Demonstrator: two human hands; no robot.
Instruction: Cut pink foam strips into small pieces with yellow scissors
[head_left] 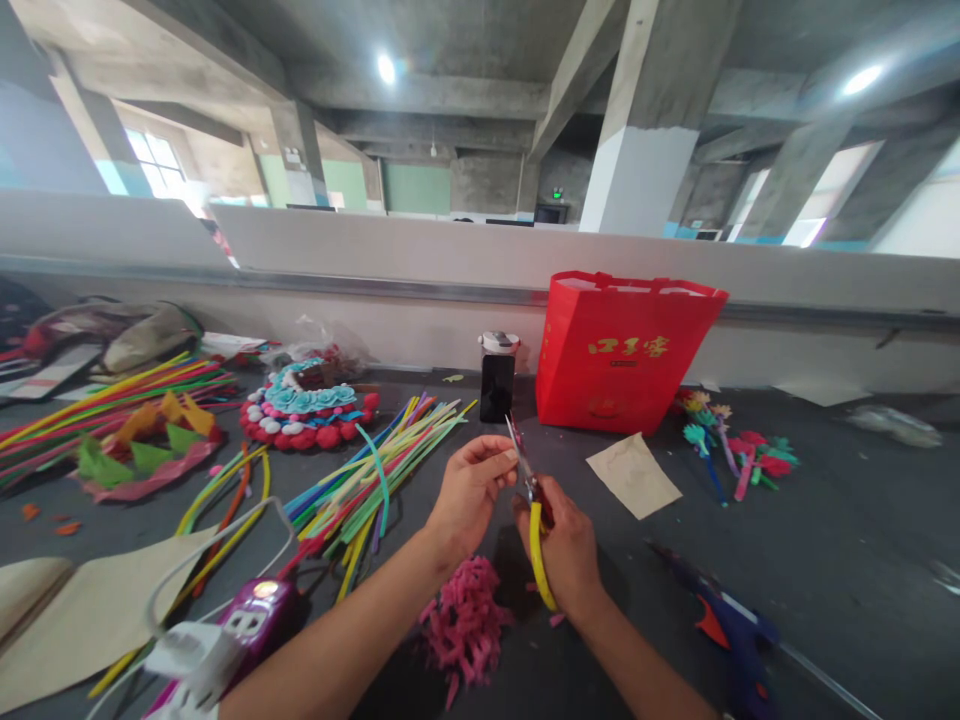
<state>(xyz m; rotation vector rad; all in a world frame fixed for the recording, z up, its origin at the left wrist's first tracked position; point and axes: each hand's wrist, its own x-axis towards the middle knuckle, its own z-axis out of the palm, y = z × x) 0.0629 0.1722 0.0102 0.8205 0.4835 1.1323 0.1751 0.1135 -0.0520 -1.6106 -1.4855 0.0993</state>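
Observation:
My right hand grips yellow-handled scissors, their blades pointing up and slightly left. My left hand is pinched at the blades, holding a small piece I cannot make out. Below both hands a heap of cut pink fuzzy bits lies on the dark table. A fan of coloured pipe cleaners lies just left of my left hand.
A red bag and a black bottle stand at the back. A round pompom piece, more pipe cleaners, a purple power strip, brown paper, small craft flowers and a blue glue gun lie about.

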